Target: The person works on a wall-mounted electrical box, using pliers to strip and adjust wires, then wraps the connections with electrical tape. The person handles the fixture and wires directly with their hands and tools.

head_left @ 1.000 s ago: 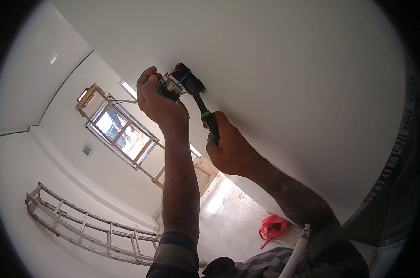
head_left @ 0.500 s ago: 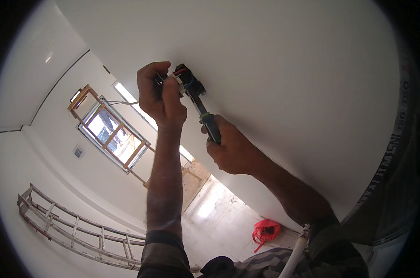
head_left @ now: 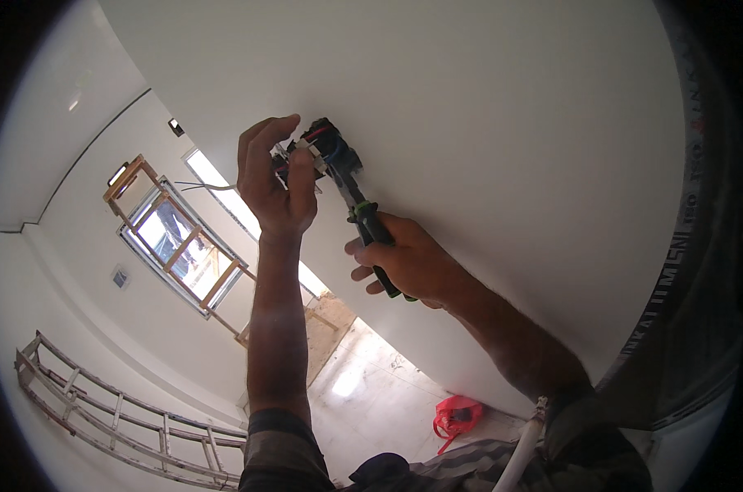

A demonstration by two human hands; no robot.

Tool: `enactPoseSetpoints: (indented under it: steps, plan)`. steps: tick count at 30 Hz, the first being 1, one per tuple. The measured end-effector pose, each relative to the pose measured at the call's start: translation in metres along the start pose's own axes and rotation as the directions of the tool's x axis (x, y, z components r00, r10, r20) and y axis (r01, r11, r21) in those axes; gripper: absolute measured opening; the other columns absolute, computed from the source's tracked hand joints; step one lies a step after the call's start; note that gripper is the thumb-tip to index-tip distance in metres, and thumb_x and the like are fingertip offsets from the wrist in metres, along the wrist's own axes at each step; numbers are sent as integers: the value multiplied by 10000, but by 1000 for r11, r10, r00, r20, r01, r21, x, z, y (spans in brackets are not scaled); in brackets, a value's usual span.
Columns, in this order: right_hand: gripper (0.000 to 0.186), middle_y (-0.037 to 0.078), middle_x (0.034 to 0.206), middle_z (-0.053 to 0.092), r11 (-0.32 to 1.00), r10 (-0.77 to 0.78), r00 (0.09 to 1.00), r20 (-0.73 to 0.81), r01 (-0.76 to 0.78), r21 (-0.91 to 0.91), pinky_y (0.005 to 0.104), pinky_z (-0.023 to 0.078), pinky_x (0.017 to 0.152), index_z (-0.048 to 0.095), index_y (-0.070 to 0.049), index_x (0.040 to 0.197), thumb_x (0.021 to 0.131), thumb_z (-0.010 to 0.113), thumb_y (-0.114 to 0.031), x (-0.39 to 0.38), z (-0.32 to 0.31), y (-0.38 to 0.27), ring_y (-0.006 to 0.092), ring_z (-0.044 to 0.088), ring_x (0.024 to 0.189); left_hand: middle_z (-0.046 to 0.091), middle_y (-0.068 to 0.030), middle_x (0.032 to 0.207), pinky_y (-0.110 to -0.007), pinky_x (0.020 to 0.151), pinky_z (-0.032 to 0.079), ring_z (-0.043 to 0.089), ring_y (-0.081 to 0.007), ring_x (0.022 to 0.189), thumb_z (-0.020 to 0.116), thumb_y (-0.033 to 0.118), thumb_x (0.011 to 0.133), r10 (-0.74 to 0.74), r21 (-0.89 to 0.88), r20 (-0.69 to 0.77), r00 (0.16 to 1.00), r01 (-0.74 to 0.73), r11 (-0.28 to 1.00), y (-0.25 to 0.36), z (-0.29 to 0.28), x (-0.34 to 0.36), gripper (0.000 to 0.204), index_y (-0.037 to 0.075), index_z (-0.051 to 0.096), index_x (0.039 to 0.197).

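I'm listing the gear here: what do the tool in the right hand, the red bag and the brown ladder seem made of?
Tool: probably metal toward the nose, greyish with a slight sheen; dark, green-trimmed handles, perhaps plastic or rubber. Red bag: likely thin plastic, glossy and crumpled. Brown ladder: apparently wood, from its matte tan, unpainted look.

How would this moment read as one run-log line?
left hand: holding small fitting; right hand: holding pliers; pliers: tips near dark box at white wall; red wire: by box

Ladders [head_left: 116, 418] and loose wires [head_left: 221, 188] suggest an indoor worksite.
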State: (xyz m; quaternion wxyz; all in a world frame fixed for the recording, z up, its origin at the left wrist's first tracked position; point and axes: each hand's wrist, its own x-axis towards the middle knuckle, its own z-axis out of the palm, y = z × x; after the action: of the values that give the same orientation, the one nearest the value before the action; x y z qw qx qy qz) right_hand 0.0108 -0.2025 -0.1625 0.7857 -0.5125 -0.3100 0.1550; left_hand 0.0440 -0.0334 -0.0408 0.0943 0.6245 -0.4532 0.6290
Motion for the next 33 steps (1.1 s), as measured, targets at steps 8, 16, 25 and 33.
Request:
enactPoseSetpoints:
  steps: [8, 16, 25, 33]
  plan:
    - [521, 213, 1373, 582, 995, -15, 996, -87, 6, -101, 388, 621, 819, 455, 64, 1443, 953, 585, -55, -21, -1, 2, 298, 705, 1096, 699, -166, 1197, -385, 935, 524, 656, -265, 1115, 657, 306, 1008, -435, -49, -116, 893, 432, 901, 20, -25, -13, 421, -22, 662, 1271]
    - [548, 234, 1336, 605, 997, 72, 986, -149, -68, 33, 409, 654, 769, 405, 53, 1471, 944, 539, -11, -91, -1, 69, 315, 731, 1001, 713, -181, 1165, -458, 1005, 478, 656, -311, 1118, 832, 480, 832, -613, 45, 82, 786, 612, 790, 33, -32, 2, 677, -23, 681, 1259]
    - [517, 252, 1263, 638, 955, 265, 901, -344, -294, -34, 442, 664, 750, 403, 83, 1440, 943, 530, 17, -142, 6, 122, 336, 730, 964, 609, -185, 1259, -450, 952, 545, 673, -303, 1106, 907, 290, 777, -338, -19, 117, 934, 342, 940, 47, -26, 8, 689, 43, 642, 1363]
    - [494, 232, 1228, 658, 944, 289, 856, -429, -330, -22, 437, 656, 742, 426, 75, 1423, 947, 542, 18, -166, 19, 132, 326, 731, 955, 529, -207, 1301, -485, 919, 568, 640, -344, 1116, 926, 365, 750, -324, 38, 116, 939, 321, 946, 38, -21, 17, 787, 50, 613, 1400]
